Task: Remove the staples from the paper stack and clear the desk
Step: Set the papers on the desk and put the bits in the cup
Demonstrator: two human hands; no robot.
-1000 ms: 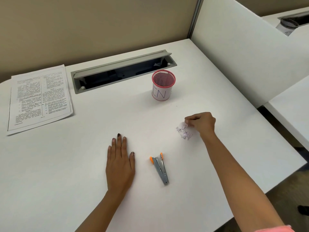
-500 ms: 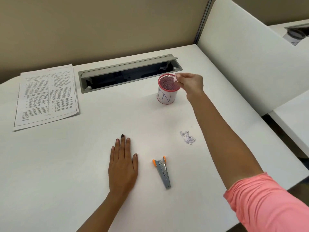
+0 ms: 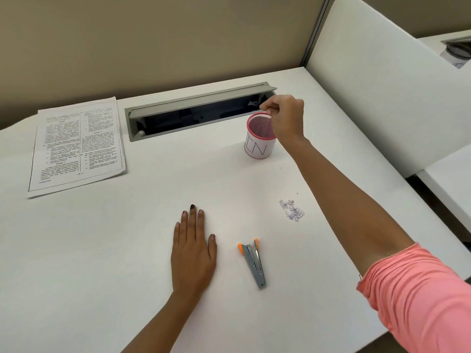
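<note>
The left hand (image 3: 193, 250) is laid flat on the white desk (image 3: 89, 263), palm down, fingers straight and close together, with nothing held. The right hand (image 3: 284, 117) is stretched out over the pink-rimmed mesh cup (image 3: 258, 146), which is labelled "IN". Its fingertips (image 3: 265, 107) are drawn together in a pinch just above the far rim. Whether anything is caught between them cannot be told at this size.

A small heap of loose staples (image 3: 291, 210) is seen on the desk under the right forearm, well apart from the cup. A grey tool with orange tips (image 3: 253, 262), a small stapler or staple puller by its look, is left lying just to the right of the left hand. The paper stack (image 3: 76, 146) is set aside at the far left corner, beside the open cable tray (image 3: 198, 110); no staples can be made out in it.

The pulling of staples is judged to be finished, and the clearing to be under way. The heap remains to be carried to the cup, most likely in several pinches. The tool is also to be put away.
</note>
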